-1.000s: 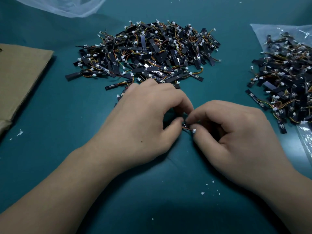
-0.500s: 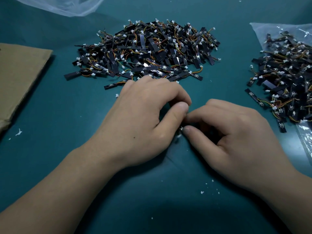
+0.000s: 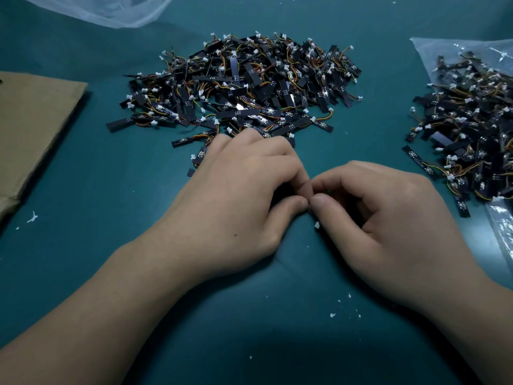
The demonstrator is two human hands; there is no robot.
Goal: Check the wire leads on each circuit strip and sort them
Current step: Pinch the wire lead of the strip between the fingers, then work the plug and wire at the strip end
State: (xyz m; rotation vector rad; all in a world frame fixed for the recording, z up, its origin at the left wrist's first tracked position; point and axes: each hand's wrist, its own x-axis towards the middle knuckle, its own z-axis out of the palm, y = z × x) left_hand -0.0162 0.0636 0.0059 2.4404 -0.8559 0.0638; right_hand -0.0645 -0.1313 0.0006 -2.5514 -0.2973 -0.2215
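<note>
The left hand (image 3: 238, 195) and right hand (image 3: 383, 218) meet fingertip to fingertip, pinching a mostly hidden circuit strip, probably to test its leads.

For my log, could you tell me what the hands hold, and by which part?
Left hand and right hand pinch a circuit strip, hidden except its white connector end; grip point unclear.

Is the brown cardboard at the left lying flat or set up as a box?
Flat. The cardboard lies level on the teal table, no standing walls visible; its left side runs out of frame.
</note>
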